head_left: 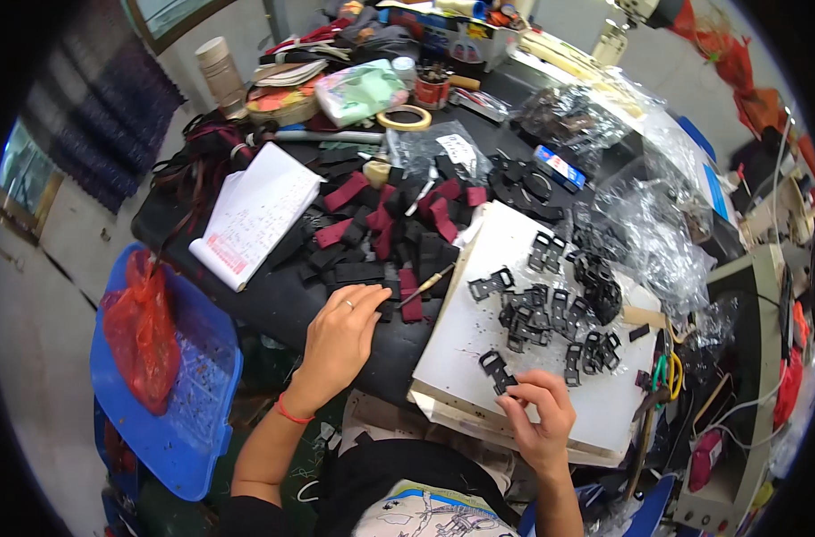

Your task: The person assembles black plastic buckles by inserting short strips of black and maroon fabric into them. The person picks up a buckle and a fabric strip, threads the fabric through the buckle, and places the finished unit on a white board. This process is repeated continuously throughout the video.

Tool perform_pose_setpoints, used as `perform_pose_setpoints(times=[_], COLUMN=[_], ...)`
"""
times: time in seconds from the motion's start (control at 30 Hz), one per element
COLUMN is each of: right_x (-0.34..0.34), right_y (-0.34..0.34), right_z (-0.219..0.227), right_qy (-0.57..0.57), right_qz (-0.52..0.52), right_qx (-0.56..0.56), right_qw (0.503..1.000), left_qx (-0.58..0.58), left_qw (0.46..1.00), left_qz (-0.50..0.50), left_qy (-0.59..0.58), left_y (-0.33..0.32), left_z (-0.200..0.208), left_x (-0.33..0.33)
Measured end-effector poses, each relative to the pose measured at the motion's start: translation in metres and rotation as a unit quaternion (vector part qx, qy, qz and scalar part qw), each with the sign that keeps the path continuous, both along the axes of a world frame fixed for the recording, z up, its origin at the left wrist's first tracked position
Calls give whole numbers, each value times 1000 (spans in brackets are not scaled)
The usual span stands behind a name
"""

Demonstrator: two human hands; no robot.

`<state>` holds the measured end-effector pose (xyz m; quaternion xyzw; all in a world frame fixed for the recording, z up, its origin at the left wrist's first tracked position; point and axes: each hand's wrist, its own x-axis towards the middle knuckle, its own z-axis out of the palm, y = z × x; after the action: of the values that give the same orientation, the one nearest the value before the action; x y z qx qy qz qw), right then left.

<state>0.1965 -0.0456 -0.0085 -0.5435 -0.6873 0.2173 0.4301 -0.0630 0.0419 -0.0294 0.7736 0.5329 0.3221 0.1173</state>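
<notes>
My right hand (540,416) pinches the near end of a black plastic side-release buckle (493,367) between thumb and fingertips, over a white board (461,358). Beyond it on the board lies a loose cluster of similar black buckles (526,315). My left hand (343,336) wears a ring and a red wrist cord. Its fingers stretch out at the near edge of a heap of short black webbing pieces (358,271) and maroon webbing pieces (443,217). The fingertips reach the black pieces; whether they grip one is hidden. Beside them lies a thin pointed tool (428,285) with a light handle.
An open notepad (260,215) lies left of the heap. Behind stand a tape roll (404,118), a red tin (432,92) and a tissue pack (361,92). Clear plastic bags (653,228) and scissors (671,371) are to the right. A blue tray (206,376) holds a red bag (144,336).
</notes>
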Motion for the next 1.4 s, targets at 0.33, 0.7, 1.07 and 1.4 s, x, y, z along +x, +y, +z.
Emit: perform_pose_setpoints(times=[0.33, 0.7, 1.07, 1.4], right_x=[-10, -23, -25, -21], right_y=[5, 0, 5, -4], right_z=[-10, 29, 23, 26], right_qy=[161, 183, 263, 263], right_qz=[-45, -18, -81, -114], right_qx=[-40, -119, -141, -102], right_qw=[985, 976, 951, 952], left_qx=[-73, -274, -227, -301], left_qw=[990, 831, 901, 719], left_qz=[14, -87, -136, -154], left_qy=[-119, -477, -343, -607], left_y=[5, -28, -40, -45], left_z=[25, 35, 47, 30], left_x=[1, 90, 90, 93])
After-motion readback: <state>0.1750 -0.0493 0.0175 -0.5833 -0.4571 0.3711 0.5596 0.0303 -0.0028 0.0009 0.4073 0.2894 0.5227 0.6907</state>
